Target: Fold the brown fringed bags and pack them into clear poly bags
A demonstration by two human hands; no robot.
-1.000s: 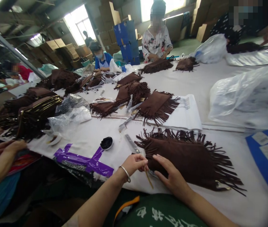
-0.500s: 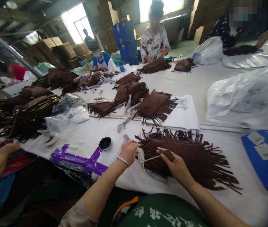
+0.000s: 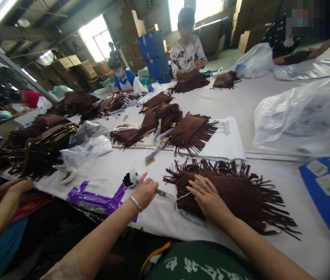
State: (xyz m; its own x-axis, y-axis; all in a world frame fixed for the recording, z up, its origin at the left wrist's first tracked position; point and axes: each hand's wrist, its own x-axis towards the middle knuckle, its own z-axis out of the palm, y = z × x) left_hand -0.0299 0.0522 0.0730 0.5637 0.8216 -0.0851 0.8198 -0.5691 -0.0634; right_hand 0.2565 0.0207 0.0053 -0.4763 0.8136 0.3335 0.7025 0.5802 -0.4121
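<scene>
A brown fringed bag (image 3: pixel 234 192) lies on the table in front of me. My right hand (image 3: pixel 210 198) rests on its left part, palm down and fingers stretched out. A thin pale cord (image 3: pixel 182 196) loops beside that hand at the bag's left end. Left of the bag, my left hand (image 3: pixel 145 191) is closed round a strap (image 3: pixel 165 193) partly in pale wrapping, which runs toward the bag. White wrapping (image 3: pixel 135 177) sticks out past my left fingers, close to a small round dish of black pieces (image 3: pixel 127 180).
More fringed bags (image 3: pixel 189 130) lie ahead, one on a white sheet (image 3: pixel 229 136). Purple tape (image 3: pixel 103 200) marks the near edge. A blue box (image 3: pixel 325 194) stands right, below a large clear plastic bag (image 3: pixel 301 116). A co-worker's arms (image 3: pixel 10 190) are at left; others work across the table.
My left hand has moved left, away from the bag, with the strap drawn out. My right hand has flattened on the bag; the brown tag it held is now out of sight.
</scene>
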